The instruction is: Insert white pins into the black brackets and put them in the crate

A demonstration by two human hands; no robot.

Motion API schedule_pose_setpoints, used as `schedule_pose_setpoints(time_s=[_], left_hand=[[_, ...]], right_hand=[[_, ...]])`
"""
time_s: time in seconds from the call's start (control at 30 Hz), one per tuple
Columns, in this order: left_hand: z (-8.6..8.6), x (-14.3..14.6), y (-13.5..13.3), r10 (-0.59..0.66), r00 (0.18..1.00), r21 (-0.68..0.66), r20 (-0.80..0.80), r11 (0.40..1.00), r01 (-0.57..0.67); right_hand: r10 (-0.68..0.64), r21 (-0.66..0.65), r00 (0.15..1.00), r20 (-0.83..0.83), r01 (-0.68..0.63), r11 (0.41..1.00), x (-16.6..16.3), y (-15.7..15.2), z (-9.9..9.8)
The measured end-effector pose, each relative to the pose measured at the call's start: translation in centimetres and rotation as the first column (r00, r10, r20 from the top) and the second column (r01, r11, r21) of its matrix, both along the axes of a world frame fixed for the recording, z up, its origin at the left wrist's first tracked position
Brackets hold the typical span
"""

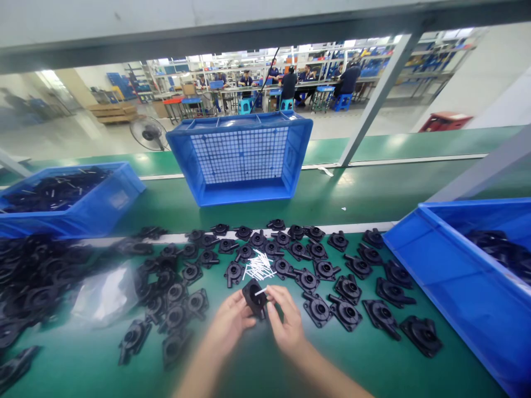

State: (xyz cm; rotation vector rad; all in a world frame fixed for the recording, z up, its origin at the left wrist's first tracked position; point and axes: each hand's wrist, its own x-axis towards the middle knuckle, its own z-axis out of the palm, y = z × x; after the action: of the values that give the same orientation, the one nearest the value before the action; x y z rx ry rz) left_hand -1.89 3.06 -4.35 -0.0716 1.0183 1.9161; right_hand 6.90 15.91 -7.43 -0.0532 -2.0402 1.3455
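My left hand [230, 322] grips a black plastic pump housing [254, 297] just above the green table. My right hand [286, 320] pinches a small white pin [261, 291] at the housing's centre and also touches the housing's right side. A loose heap of white pins [258, 267] lies just beyond my hands. Several black pump housings [317, 309] are spread over the green mat [257, 370] in rows to the right and in a denser pile to the left.
A blue bin [448, 276] with black parts stands at the right, another blue bin [78, 207] at the left. A blue crate [243, 190] lies tipped on its side at the back. A clear plastic bag [103, 296] lies at left. People work at distant benches.
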Motion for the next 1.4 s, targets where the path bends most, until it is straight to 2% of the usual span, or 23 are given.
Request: schedule_pose_setpoints(time_s=[0.37,0.43,0.5,0.6,0.67,0.73,0.77,0.83,0.9,0.97,1.1,1.2,1.3,1.4], left_hand=[[-0.2,-0.3,0.1,0.021,0.997,-0.026,-0.076,0.999,-0.023],[-0.1,-0.5,0.2,0.057,0.991,-0.048,-0.125,0.997,-0.063],[-0.1,-0.7,0.0,0.142,0.965,-0.091,-0.222,0.982,-0.165],[0.1,-1.1,-1.0,0.276,0.834,-0.162,-0.478,0.905,-0.393],[0.4,-1.4,-1.9,0.305,0.665,-0.172,-0.681,0.817,-0.551],[0.7,-1.6,-2.7,0.232,0.46,-0.156,-0.857,0.734,-0.661],[0.9,-1.7,-2.9,0.153,0.374,-0.157,-0.915,0.718,-0.678],[1.0,-1.8,-2.8,-0.033,0.29,-0.217,-0.956,0.747,-0.628],[0.9,-1.8,-2.3,-0.175,0.298,-0.313,-0.939,0.796,-0.518],[0.5,-1.6,-1.7,-0.25,0.301,-0.366,-0.92,0.823,-0.435],[-0.2,-0.8,-1.2,-0.308,0.236,-0.382,-0.922,0.826,-0.414],[0.0,-0.4,-1.1,-0.346,0.229,-0.412,-0.91,0.813,-0.412],[0.6,-0.2,-0.9,-0.365,0.239,-0.435,-0.9,0.8,-0.414],[0.9,0.0,-0.8,-0.33,0.262,-0.411,-0.907,0.83,-0.378]], right_hand=[[0.014,-0.044,0.999,0.044,-0.012,0.999,-0.4,0.3,0.4],[0.014,-0.059,0.998,0.057,-0.011,0.998,-0.5,0.3,0.3],[0.022,-0.069,0.997,0.074,-0.017,0.997,-0.5,0.3,0.3],[0.005,-0.094,0.997,0.082,0.002,0.996,-0.6,0.3,0.1],[-0.037,-0.112,0.996,0.082,0.046,0.993,-0.8,0.5,0.0],[-0.078,-0.12,0.993,0.094,0.089,0.989,-1.0,0.8,-0.1],[-0.094,-0.121,0.99,0.102,0.106,0.987,-1.1,0.9,-0.1],[-0.113,-0.12,0.987,0.118,0.127,0.985,-1.2,1.2,-0.2],[-0.112,-0.11,0.984,0.135,0.127,0.986,-1.3,1.2,-0.2],[-0.09,-0.091,0.984,0.155,0.105,0.99,-1.4,1.1,-0.1],[0.022,-0.04,0.978,0.208,-0.014,0.999,-1.1,0.5,-0.1],[0.1,-0.04,0.952,0.29,-0.093,0.995,-0.9,0.1,0.0],[0.153,-0.123,0.923,0.354,-0.117,0.986,-0.9,0.0,0.1],[0.224,-0.292,0.912,0.343,-0.124,0.948,-1.3,0.5,0.1]])
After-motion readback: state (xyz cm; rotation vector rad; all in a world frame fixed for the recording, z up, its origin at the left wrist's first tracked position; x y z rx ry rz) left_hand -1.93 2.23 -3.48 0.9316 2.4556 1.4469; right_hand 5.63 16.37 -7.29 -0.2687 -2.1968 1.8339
